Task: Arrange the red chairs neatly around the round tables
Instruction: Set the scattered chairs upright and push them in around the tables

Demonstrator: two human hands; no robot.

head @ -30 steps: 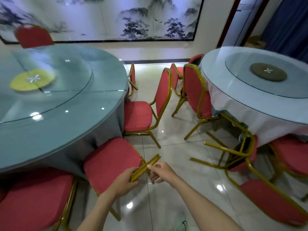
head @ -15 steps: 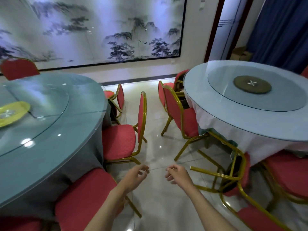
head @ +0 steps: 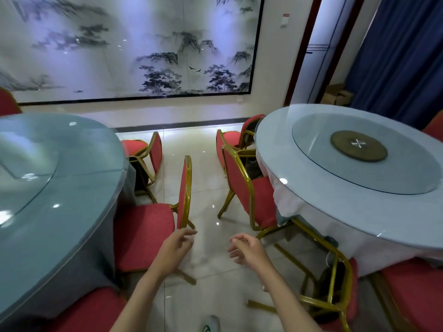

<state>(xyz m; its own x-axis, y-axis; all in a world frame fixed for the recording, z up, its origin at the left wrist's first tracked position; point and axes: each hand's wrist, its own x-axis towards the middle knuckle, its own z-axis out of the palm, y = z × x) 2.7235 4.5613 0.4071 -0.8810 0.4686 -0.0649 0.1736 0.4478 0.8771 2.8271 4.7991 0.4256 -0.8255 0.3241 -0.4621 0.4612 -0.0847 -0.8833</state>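
Two round glass-topped tables flank a tiled aisle: the left table and the right table. A red chair with a gold frame stands at the left table, its back edge-on toward me. My left hand hovers just below that chair's back, fingers loosely curled, holding nothing. My right hand hangs empty in the aisle with its fingers relaxed. Another red chair is tucked at the right table. A chair at the lower right faces away, its gold frame toward me.
More red chairs stand further back at the left table and the right table, and at the bottom corners. A large landscape painting covers the back wall. Blue curtains hang at the right.
My hands let go of the gold chair back they held a second ago. I have moved forward along the aisle, and both hands now hang empty near the following chair.
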